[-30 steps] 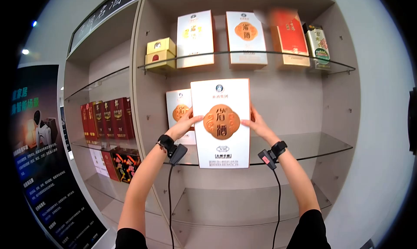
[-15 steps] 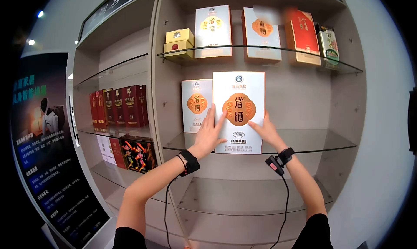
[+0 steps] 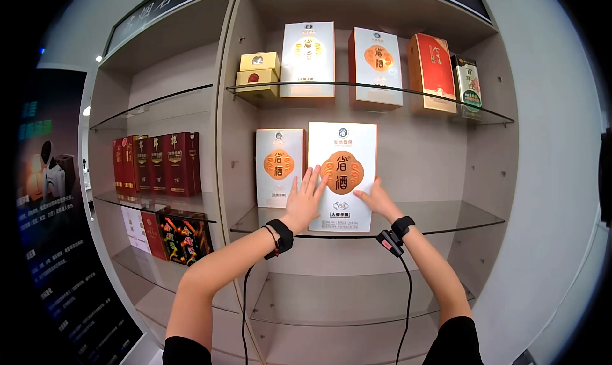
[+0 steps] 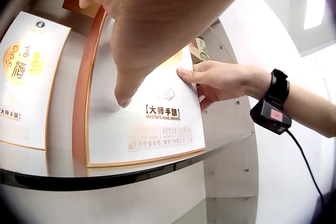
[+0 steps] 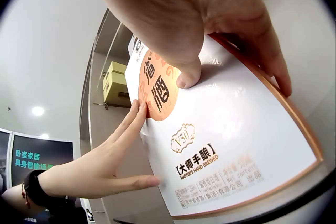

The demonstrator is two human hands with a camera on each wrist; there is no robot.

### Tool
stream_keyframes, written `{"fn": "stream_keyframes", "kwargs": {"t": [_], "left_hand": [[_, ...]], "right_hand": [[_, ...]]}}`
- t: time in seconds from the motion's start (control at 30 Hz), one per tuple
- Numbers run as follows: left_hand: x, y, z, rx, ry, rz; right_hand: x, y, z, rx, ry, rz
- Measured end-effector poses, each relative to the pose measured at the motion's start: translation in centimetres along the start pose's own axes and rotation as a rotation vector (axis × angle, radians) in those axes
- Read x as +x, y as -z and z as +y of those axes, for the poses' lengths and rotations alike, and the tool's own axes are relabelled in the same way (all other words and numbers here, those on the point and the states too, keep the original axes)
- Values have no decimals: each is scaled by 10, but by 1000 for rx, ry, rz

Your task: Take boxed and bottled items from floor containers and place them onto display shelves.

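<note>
A tall white liquor box [image 3: 345, 174] with orange edges and a bronze emblem stands upright on the middle glass shelf, close to its front edge. My left hand [image 3: 303, 202] lies with straight fingers against the left part of its front. With the right hand [image 3: 381, 200] I grip the right side: in the right wrist view the thumb [image 5: 190, 76] presses the front and the fingers reach round the orange edge. A similar white box [image 3: 280, 167] stands just left of it, set slightly farther back.
On the upper glass shelf [image 3: 382, 97] are two more white boxes, a red box [image 3: 433, 72], a narrow green-and-white box [image 3: 468, 88] and stacked yellow boxes [image 3: 258, 71]. A divider [image 3: 231, 174] separates the left bay with dark red boxes [image 3: 175, 163]. Cables hang from both wrists.
The held box has moved back onto the middle shelf, beside the similar one. My left hand has let go of its side and now lies against the front; the right hand keeps its grip.
</note>
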State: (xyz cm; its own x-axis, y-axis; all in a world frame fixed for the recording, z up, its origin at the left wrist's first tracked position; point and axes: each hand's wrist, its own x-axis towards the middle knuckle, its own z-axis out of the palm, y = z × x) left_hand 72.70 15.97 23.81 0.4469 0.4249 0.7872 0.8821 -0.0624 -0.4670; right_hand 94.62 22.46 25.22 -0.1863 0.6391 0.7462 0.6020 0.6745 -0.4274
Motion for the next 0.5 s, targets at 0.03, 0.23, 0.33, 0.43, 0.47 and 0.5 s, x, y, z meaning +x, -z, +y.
{"fn": "stream_keyframes", "kwargs": {"t": [0.03, 0.23, 0.33, 0.43, 0.47, 0.5], "left_hand": [[2, -3, -1, -6, 6, -36], [20, -22, -4, -112, 72, -216], [30, -31, -9, -192, 116, -326], [38, -41, -14, -238, 126, -404], [40, -46, -16, -233, 122, -420], [42, -52, -18, -230, 124, -422]], "right_hand": [[2, 0, -2, -2, -1, 2], [23, -9, -4, 13, -208, -122], [34, -16, -1, 8, -235, -171], [54, -30, 14, -84, -240, -201], [60, -34, 17, -128, -262, -224], [66, -38, 20, -172, -283, -248]]}}
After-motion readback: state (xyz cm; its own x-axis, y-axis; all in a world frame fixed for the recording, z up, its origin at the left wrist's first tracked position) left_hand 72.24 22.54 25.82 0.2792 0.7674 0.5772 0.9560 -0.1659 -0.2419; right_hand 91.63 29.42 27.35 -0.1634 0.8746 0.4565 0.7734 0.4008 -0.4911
